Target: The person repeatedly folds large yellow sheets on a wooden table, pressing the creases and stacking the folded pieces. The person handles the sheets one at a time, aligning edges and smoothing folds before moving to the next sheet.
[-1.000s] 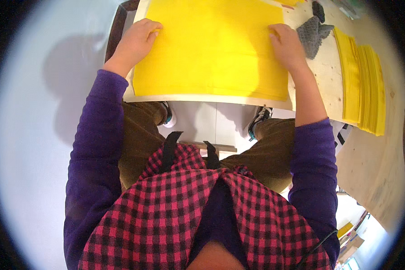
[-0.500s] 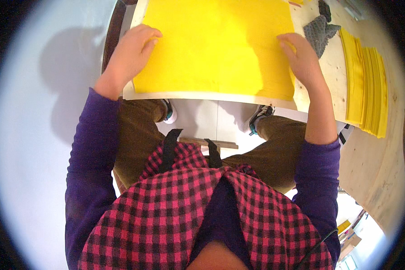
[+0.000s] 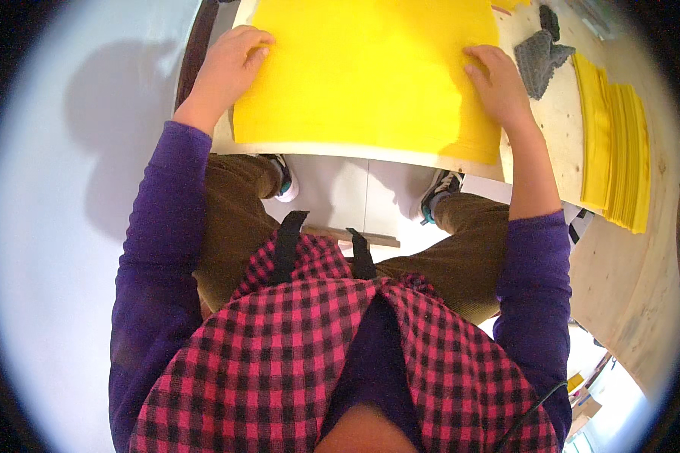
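Note:
A wide sheet of yellow cloth lies flat on a pale wooden table, its near edge close to the table's front edge. On the sheet's left side is my left hand, palm down, the fingers reaching inward over the fabric and the thumb apart from them. My right hand mirrors it at the right side, fingers bent slightly and a gap between thumb and forefinger. Both hands are open and seem to rest on the cloth. Whether the fingertips press on it cannot be made out.
To the right lies a stack of folded yellow cloth. A crumpled grey cloth sits between that stack and the sheet, with a small dark object beyond it. A pale wall closes off the left side.
Both hands have moved a little farther away from me, the left one more. The yellow sheet appears slightly higher in view, along with the table edge.

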`<action>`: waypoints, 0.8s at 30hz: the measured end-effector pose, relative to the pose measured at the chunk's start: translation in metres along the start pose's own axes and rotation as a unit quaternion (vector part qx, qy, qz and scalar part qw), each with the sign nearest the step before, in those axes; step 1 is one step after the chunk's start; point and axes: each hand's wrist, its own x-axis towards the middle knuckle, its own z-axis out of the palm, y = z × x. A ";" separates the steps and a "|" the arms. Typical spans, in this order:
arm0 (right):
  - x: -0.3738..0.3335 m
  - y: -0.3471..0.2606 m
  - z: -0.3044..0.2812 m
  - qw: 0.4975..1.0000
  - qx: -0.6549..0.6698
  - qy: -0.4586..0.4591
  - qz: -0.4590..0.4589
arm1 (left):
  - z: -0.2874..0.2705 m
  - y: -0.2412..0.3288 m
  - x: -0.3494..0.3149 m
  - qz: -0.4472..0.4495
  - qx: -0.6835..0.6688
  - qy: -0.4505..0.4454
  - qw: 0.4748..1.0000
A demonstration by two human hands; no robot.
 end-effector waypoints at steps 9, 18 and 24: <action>-0.013 -0.003 -0.010 0.989 0.080 -0.118 0.041 | -0.012 0.019 -0.015 0.010 -0.035 -0.014 0.999; -0.019 -0.004 -0.014 0.975 0.120 -0.101 0.158 | -0.009 0.020 -0.006 0.029 -0.017 -0.037 0.999; -0.016 -0.003 -0.007 0.991 0.055 0.010 0.119 | -0.010 0.023 -0.002 0.029 -0.009 -0.015 0.999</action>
